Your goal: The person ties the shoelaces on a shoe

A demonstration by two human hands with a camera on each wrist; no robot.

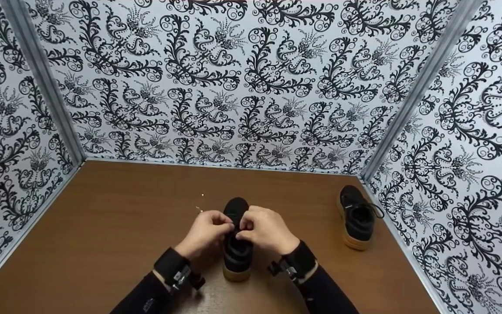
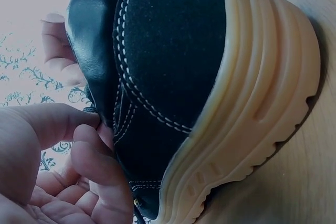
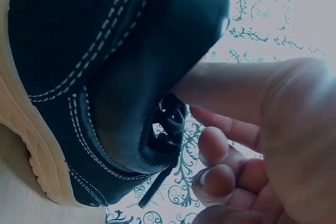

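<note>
A black shoe (image 1: 238,256) with white stitching and a tan sole stands on the brown table, toe pointing away from me. Both hands meet over its lacing. From the left, my left hand (image 1: 205,231) pinches at the black shoelace with thumb and forefinger; the other fingers are curled. My right hand (image 1: 268,227) reaches in from the right, thumb and forefinger closed in at the lacing, their tips hidden behind the shoe's collar in the right wrist view. There, a lace end (image 3: 156,188) hangs from the eyelets. The fingers cover most of the lace.
Another black shoe (image 1: 355,220) with a tan sole and a loose lace loop stands at the table's right edge. Patterned panels (image 1: 233,87) in black and white enclose the table at the back and sides. Tiny bright specks (image 1: 199,210) show left of the nearer shoe.
</note>
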